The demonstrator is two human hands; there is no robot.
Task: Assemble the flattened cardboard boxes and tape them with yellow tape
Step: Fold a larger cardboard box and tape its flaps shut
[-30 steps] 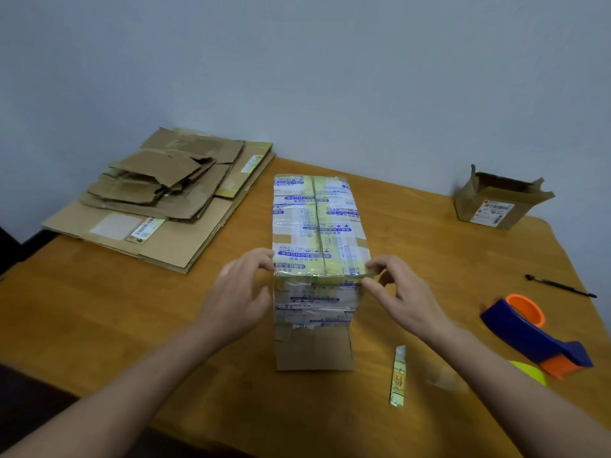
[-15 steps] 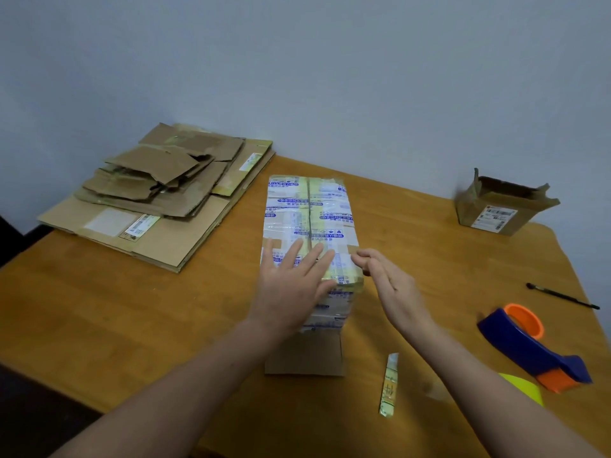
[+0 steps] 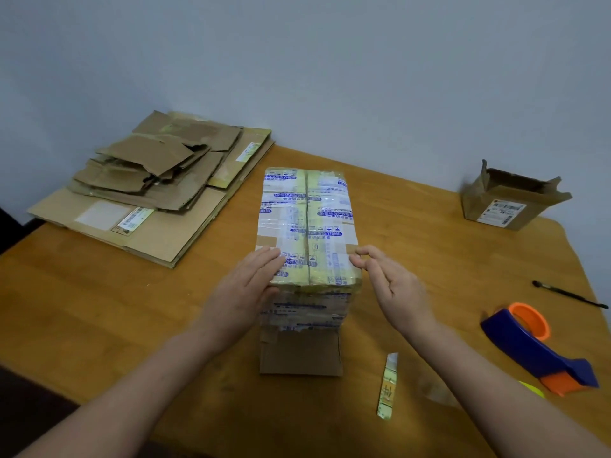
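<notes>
Left hand [image 3: 243,292] flat on taped box [image 3: 307,209]

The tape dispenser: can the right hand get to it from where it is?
Probably yes: the tape dispenser lies on the table to the right of the right hand, with nothing standing between them.

Thin black brush [image 3: 568,294] near the right edge of the wooden table [image 3: 99,309], grey wall [image 3: 297,61] behind

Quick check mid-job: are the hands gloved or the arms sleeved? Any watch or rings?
The left hand and right hand are bare: no gloves, no rings visible. The left forearm and right forearm are uncovered to the frame edge; no sleeve, watch or bracelet shows.
</notes>
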